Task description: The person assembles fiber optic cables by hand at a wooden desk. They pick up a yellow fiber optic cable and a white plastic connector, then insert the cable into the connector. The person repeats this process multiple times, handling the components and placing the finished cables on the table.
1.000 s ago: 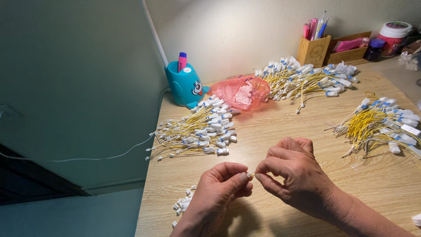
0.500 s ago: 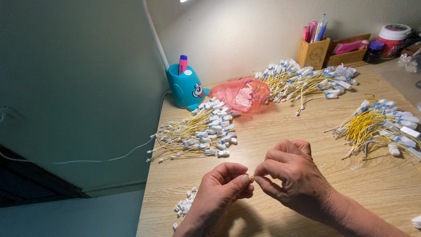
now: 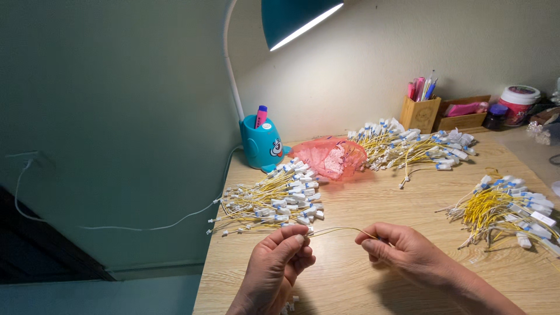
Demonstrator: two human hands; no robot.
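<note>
My left hand (image 3: 277, 262) and my right hand (image 3: 402, 252) hold one thin yellow cord (image 3: 338, 230) between them over the wooden desk (image 3: 373, 204). Each hand pinches one end with thumb and fingers, and the cord arcs between them. A pile of yellow cords with white tags (image 3: 271, 201) lies just beyond my left hand. A few small white pieces (image 3: 289, 304) show under my left wrist.
Two more piles of tagged yellow cords lie at the back (image 3: 408, 146) and the right (image 3: 507, 213). A pink mesh bag (image 3: 329, 157), a teal desk lamp base with a marker (image 3: 262, 143), a wooden pen holder (image 3: 419, 111) and jars (image 3: 519, 105) stand along the wall.
My hands have drawn apart, stretching the yellow cord out between them. The view has tilted up, so the lamp shade now shows.
</note>
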